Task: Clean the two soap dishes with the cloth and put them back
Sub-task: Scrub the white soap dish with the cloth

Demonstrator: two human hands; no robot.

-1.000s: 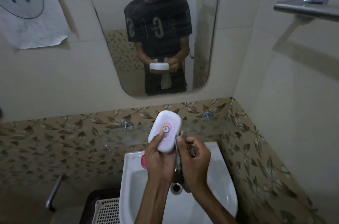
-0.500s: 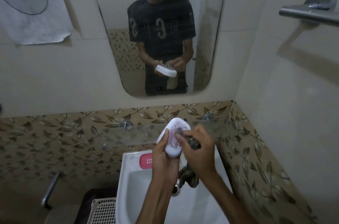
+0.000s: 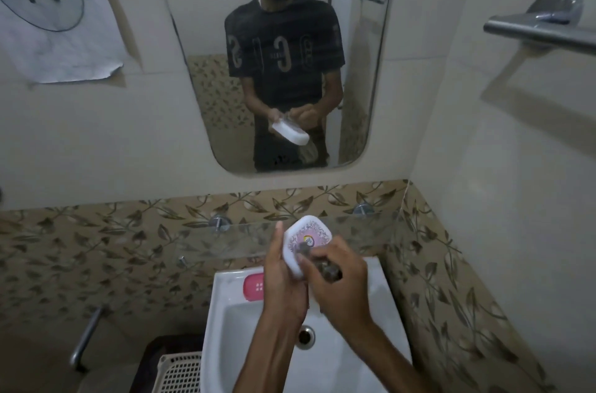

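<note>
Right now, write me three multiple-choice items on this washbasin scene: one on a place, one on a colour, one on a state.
1. Where does the pink soap dish sit?
A. on the basin rim
B. on the glass shelf
C. in the basket

2. What colour is the held soap dish?
A. green
B. white
C. black

3. What is the right hand doing?
A. hanging idle
B. turning a tap
C. pressing the cloth on the dish

Key: 1 A, it lies on the rim's back left corner; 2 B, white with a patterned face; 3 C, its fingers hold dark cloth against the dish in the left hand.

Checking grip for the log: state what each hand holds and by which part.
Left hand grips the white soap dish by its lower end and left edge. Right hand holds the bunched dark cloth, pressing it on the dish's face.
</note>
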